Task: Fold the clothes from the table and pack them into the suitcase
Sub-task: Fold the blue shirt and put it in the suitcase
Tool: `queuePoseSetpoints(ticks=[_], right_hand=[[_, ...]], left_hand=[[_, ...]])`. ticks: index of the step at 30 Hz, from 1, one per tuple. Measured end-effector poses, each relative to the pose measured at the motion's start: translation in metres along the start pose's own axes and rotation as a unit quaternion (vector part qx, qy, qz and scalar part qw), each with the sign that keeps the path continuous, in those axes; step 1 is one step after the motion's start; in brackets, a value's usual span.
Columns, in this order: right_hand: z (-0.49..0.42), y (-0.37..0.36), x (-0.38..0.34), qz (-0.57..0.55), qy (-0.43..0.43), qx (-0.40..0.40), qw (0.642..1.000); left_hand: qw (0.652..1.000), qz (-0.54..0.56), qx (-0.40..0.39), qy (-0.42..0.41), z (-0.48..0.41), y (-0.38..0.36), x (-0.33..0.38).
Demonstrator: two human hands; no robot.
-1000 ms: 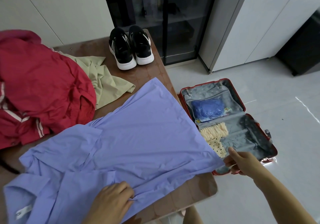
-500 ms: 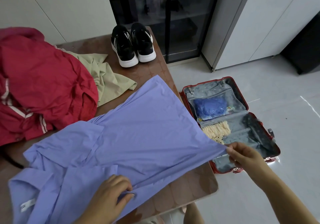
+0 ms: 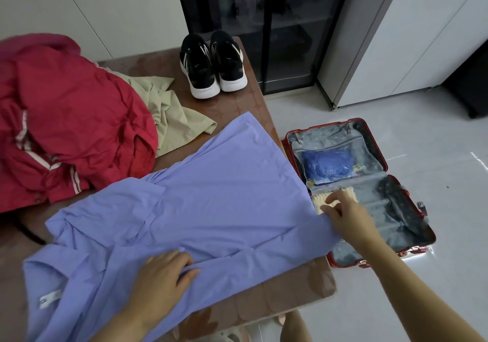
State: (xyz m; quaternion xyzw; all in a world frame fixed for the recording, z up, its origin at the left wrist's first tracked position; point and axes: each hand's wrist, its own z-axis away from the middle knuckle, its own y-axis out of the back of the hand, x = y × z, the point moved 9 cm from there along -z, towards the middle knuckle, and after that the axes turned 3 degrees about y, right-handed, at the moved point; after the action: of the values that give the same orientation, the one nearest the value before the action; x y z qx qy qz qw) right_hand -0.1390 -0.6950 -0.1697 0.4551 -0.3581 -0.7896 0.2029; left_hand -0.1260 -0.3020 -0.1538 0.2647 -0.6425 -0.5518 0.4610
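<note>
The left hand (image 3: pixel 161 275) lies flat, fingers together, on the shirt (image 3: pixel 211 196), which spreads over the bench (image 3: pixel 277 296) from under it to the right hand (image 3: pixel 348 217). That hand meets the hem with fingers loosely spread; whether it pinches cloth I cannot tell. The open suitcase (image 3: pixel 330 138) lies just beyond and below it.

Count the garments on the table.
3: red jacket at the left, beige garment beside it, blue shirt spread nearest; others may hide under the jacket.
</note>
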Motion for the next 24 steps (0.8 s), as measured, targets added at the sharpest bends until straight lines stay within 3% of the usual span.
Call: queuePoseSetpoints(ticks=[4,10,14,18,24], right_hand=[[-0.002,-0.005,-0.007,-0.010,0.041,0.015,0.999],[0.001,-0.021,-0.003,0.079,0.135,-0.134,0.979],[-0.005,-0.010,-0.024,0.145,0.225,-0.047,0.962],[-0.014,-0.013,-0.027,0.195,0.175,-0.045,0.964],[-0.037,-0.012,-0.048,0.255,0.146,-0.009,0.956]], left_hand=[[0.997,-0.029,0.060,0.034,-0.008,0.015,-0.031],[0.997,-0.081,0.003,-0.004,-0.010,0.018,-0.069],[0.997,-0.079,-0.013,0.023,-0.008,0.024,-0.081],[0.995,-0.066,-0.024,0.074,-0.010,0.028,-0.094],[0.988,0.004,0.068,0.142,-0.050,0.061,-0.102]])
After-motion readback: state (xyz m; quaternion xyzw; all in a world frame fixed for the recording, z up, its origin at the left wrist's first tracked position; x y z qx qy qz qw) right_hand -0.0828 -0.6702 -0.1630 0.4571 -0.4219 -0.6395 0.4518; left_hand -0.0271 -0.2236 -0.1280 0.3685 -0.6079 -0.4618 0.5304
